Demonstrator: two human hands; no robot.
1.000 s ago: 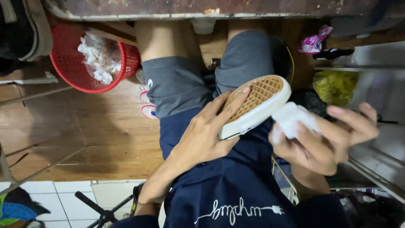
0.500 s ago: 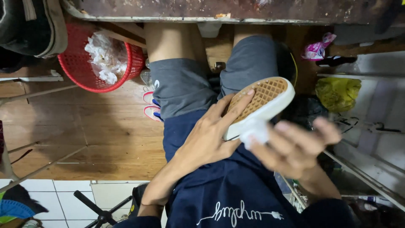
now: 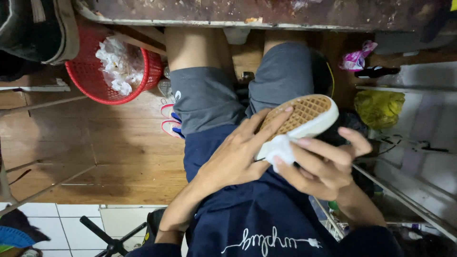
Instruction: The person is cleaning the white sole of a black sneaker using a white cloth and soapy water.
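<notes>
Nearest the camera, at the bottom centre of the frame: a navy sweatshirt (image 3: 266, 223) with a pale script print. Just above it, in mid-frame, the left hand (image 3: 235, 159), palm down, fingers spread over the heel end of a shoe (image 3: 300, 119) and closed around it, fingertips lying on the tan waffle sole. To the right of centre, the right hand (image 3: 323, 164), fingers curled and pinching a small white cloth (image 3: 281, 150), pressed against the white rubber side of the shoe. Shoe itself held sole-up over the lap, tilted, toe toward the upper right of the frame, touching both hands. Further out, grey shorts (image 3: 209, 97) over two bare knees, in the upper middle. Below the left knee, on the wooden floor (image 3: 114, 147), a pink and white sandal (image 3: 169, 121), partly hidden by the shorts. Left of that, in the upper left, a red plastic basket (image 3: 95, 78) with crumpled white paper (image 3: 116, 64) inside. In the right part of the frame, a yellow bag (image 3: 378, 107), and above it a pink wrapper (image 3: 354, 59). Along the top edge, farthest off, the worn edge of a table (image 3: 228, 12). At the lower left corner, white tiles (image 3: 66, 221).
</notes>
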